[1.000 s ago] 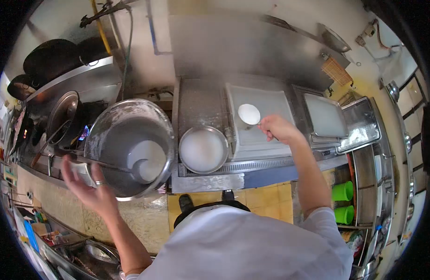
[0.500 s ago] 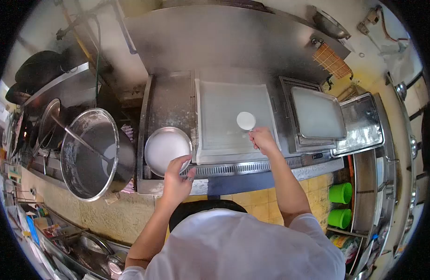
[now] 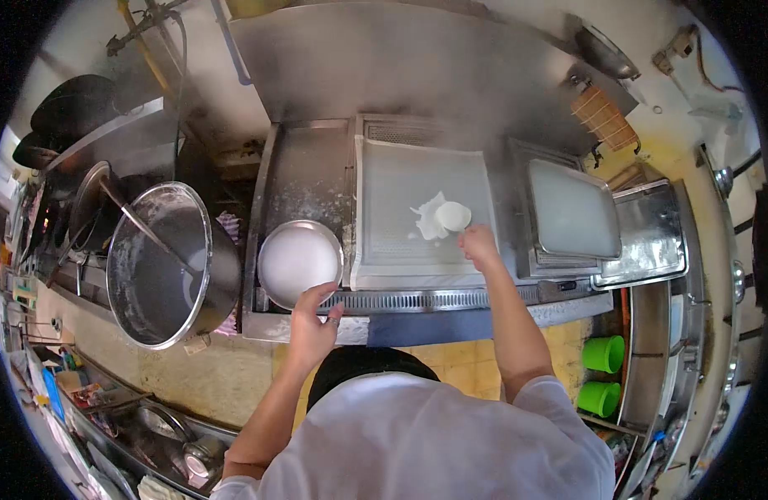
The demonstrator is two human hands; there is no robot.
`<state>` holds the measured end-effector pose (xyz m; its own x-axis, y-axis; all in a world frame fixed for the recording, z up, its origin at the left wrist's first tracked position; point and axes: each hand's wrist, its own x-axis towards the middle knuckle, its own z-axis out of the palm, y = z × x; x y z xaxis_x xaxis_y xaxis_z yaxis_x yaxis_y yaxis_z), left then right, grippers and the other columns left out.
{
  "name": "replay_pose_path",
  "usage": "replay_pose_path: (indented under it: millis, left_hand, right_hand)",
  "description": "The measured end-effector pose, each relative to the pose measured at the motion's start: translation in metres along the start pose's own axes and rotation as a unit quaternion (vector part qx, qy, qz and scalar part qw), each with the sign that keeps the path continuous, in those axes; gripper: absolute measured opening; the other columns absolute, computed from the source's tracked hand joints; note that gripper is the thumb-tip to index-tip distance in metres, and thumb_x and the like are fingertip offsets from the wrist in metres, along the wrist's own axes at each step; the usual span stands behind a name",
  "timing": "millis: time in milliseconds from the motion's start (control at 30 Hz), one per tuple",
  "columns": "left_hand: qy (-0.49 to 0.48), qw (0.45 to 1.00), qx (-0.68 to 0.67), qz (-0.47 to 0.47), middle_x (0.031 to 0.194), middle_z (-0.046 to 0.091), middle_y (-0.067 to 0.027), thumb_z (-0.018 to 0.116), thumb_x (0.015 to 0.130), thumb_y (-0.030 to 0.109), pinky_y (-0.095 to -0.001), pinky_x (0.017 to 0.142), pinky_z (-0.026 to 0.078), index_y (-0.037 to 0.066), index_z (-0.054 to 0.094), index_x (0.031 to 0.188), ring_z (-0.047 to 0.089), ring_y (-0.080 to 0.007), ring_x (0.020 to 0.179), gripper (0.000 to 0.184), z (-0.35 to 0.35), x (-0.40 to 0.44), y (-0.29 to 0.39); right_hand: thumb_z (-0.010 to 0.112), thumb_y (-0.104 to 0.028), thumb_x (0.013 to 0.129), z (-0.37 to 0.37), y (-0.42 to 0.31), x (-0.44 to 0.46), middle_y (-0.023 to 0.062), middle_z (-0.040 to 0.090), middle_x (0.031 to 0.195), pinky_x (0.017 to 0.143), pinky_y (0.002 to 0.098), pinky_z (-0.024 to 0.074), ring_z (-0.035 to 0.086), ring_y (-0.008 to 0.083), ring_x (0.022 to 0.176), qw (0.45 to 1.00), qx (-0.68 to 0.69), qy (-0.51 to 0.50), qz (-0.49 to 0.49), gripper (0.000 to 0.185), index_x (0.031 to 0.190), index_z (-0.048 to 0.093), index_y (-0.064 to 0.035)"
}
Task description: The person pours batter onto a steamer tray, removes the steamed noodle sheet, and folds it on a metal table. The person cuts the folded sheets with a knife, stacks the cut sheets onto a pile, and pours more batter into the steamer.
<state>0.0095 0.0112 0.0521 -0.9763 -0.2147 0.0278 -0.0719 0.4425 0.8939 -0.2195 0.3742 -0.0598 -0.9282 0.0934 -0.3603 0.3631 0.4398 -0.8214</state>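
My right hand [image 3: 479, 244] is closed round the handle of a small round ladle [image 3: 456, 217] filled with white liquid. The ladle is over a pale cloth-lined tray [image 3: 401, 179], and a splash of white batter [image 3: 431, 218] spreads on the cloth just left of it. My left hand [image 3: 316, 320] has its fingers apart at the lower right rim of a metal bowl [image 3: 299, 263] of white liquid; whether it grips the rim is hard to tell.
At left a large steel pot [image 3: 159, 275] holds a long-handled ladle [image 3: 147, 229]. Woks stand on a stove behind it. Right of the cloth are a tray of white liquid [image 3: 571, 208] and an empty metal tray [image 3: 650, 242]. Green cups [image 3: 603, 354] sit at lower right. Steam rises behind.
My left hand has come from the pot to the bowl's rim. White batter now lies on the cloth, where none showed before. The view has shifted.
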Motion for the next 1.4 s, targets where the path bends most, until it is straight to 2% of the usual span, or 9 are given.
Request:
replay_pose_path:
  millis: [100,300,400,500,600,700,800,1167,1400]
  left_hand:
    - [-0.009,1.0,-0.008,-0.017,0.117,0.068,-0.0211,0.075,0.086,0.002,-0.0407,0.097,0.051,0.003,0.067,0.121,0.066,-0.0353,0.112,0.036,-0.006,0.0,-0.008]
    - [-0.017,0.998,-0.046,-0.033,0.118,0.068,-0.021,0.076,0.086,0.003,-0.0408,0.094,0.052,0.005,0.067,0.123,0.066,-0.036,0.112,0.038,-0.017,-0.001,-0.029]
    - [-0.005,0.999,-0.037,0.005,0.118,0.068,-0.0209,0.076,0.086,0.003,-0.041,0.092,0.052,0.005,0.067,0.122,0.066,-0.0364,0.11,0.037,-0.022,0.001,-0.044]
    - [-0.004,0.999,-0.048,0.007,0.118,0.068,-0.0209,0.076,0.086,0.003,-0.0412,0.092,0.052,0.006,0.067,0.122,0.066,-0.0366,0.11,0.037,-0.026,0.003,-0.053]
    - [-0.002,0.999,-0.039,0.019,0.118,0.068,-0.0208,0.076,0.086,0.003,-0.0412,0.091,0.053,0.006,0.068,0.121,0.066,-0.0365,0.11,0.037,-0.03,0.005,-0.061]
    - [-0.017,0.998,-0.043,-0.039,0.118,0.068,-0.0209,0.076,0.085,0.003,-0.0411,0.089,0.053,0.007,0.068,0.121,0.065,-0.0367,0.11,0.037,-0.037,0.005,-0.05]
    - [-0.008,1.0,-0.03,0.0,0.117,0.068,-0.021,0.077,0.085,0.004,-0.041,0.086,0.054,0.007,0.068,0.121,0.065,-0.0371,0.11,0.037,-0.034,0.007,-0.063]
    - [-0.021,0.999,-0.011,0.041,0.119,0.067,-0.022,0.073,0.085,0.005,-0.0445,0.096,0.052,0.004,0.067,0.122,0.064,-0.0397,0.112,0.037,0.025,0.033,-0.045]
    - [-0.12,0.973,0.131,0.146,0.14,0.055,-0.0282,0.072,0.088,0.018,-0.0477,0.114,0.038,-0.006,0.054,0.136,0.05,-0.0422,0.134,0.057,0.126,0.092,-0.02]
  right_hand:
    - [0.058,-0.006,0.092,0.007,0.004,-0.007,0.0065,0.059,0.066,0.039,0.0309,0.032,0.049,0.0148,0.049,0.999,0.026,0.031,-0.013,0.019,0.074,0.06,-0.003]
    - [0.061,0.0,0.086,0.007,0.018,-0.007,0.0056,0.059,0.065,0.04,0.0321,0.0326,0.053,0.0152,0.051,1.0,0.007,0.027,-0.01,0.016,0.072,0.059,-0.0054]
    - [0.061,-0.006,0.079,0.006,0.034,0.0,0.0214,0.069,0.076,0.058,0.0451,0.0487,0.067,0.0331,0.067,0.991,-0.085,0.096,-0.035,0.016,0.084,0.073,0.0033]
    - [0.065,-0.001,0.079,0.001,0.022,0.0,0.0114,0.065,0.073,0.05,0.0395,0.0439,0.063,0.023,0.064,0.987,-0.144,0.073,0.009,0.001,0.079,0.064,-0.0007]
    - [0.063,-0.003,0.08,0.007,0.021,0.002,0.018,0.068,0.08,0.067,0.0438,0.0506,0.068,0.033,0.08,0.923,-0.298,0.202,-0.136,0.009,0.085,0.069,0.0022]
    - [0.058,-0.007,0.083,0.015,-0.026,-0.014,0.0239,0.07,0.087,0.082,0.0467,0.0519,0.068,0.0407,0.093,0.942,-0.233,0.225,-0.089,0.018,0.088,0.072,0.0037]
    - [0.056,-0.011,0.085,-0.002,0.014,0.059,0.0268,0.07,0.093,0.083,0.0485,0.0528,0.068,0.0413,0.096,0.819,-0.519,0.15,-0.195,0.021,0.085,0.073,0.0024]
    - [0.058,-0.012,0.085,-0.002,-0.027,0.089,0.0193,0.07,0.094,0.08,0.0498,0.0519,0.068,0.0356,0.089,0.734,-0.601,0.18,-0.261,0.019,0.089,0.075,-0.004]
    - [0.051,-0.013,0.099,-0.018,-0.026,0.049,0.0123,0.069,0.11,0.085,0.0402,0.0502,0.065,0.0262,0.097,0.933,-0.164,0.235,-0.218,0.023,0.113,0.067,-0.005]
